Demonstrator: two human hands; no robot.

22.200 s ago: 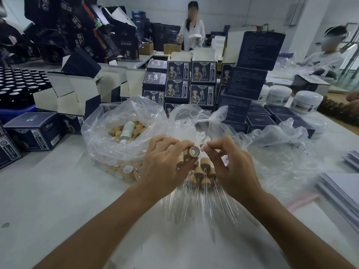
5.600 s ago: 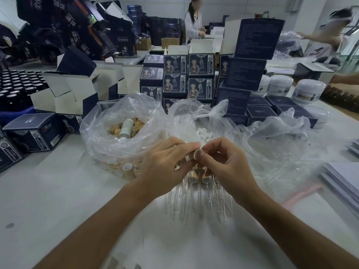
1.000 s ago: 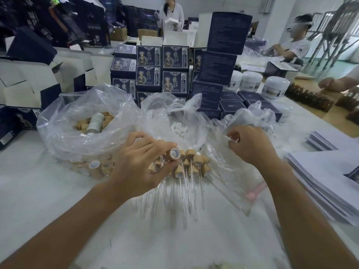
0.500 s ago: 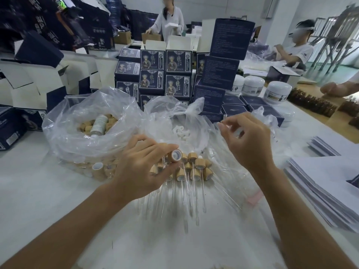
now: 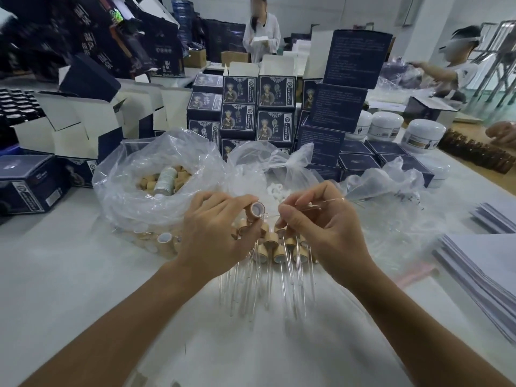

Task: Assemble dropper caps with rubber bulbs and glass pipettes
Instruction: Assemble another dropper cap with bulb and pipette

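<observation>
Left hand [image 5: 215,241], centre frame: grip pinches one bamboo-coloured cylindrical dropper cap [image 5: 256,209], its white-lined open end turned right. Right hand [image 5: 321,227]: grip pinches a thin clear glass pipette [image 5: 321,205], its tip just beside the cap's mouth; half a second ago this hand was raised apart. Below both: a row of finished droppers [image 5: 275,251] on the white bench [image 5: 55,275]. Upper left of centre: a crinkled clear plastic bag [image 5: 134,174] of loose caps.
</observation>
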